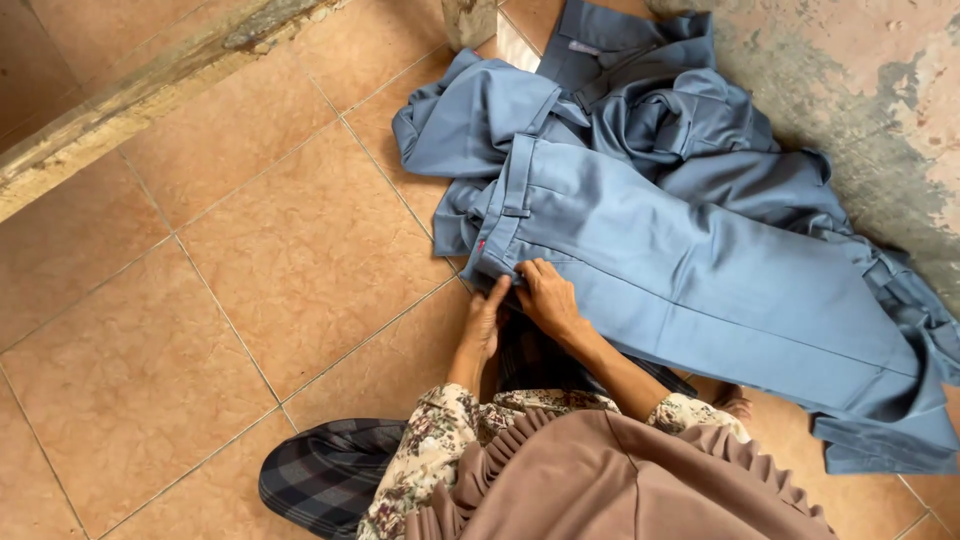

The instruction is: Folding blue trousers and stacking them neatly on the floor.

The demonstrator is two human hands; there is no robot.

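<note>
A pair of blue-grey trousers (700,290) lies spread flat on the tiled floor, waistband toward the left. My left hand (487,318) pinches the near corner of the waistband from below. My right hand (547,298) rests right beside it, its fingers pressing on the cloth at the same corner. More blue-grey garments (640,100) lie crumpled in a pile behind the trousers. My floral sleeves and a brown pleated cloth over my chest fill the bottom of the view.
Orange-brown floor tiles (250,260) stretch to the left. A worn concrete ledge (130,90) runs across the upper left. A stained grey wall (880,110) bounds the right. Dark checked cloth (330,475) covers my leg at the bottom.
</note>
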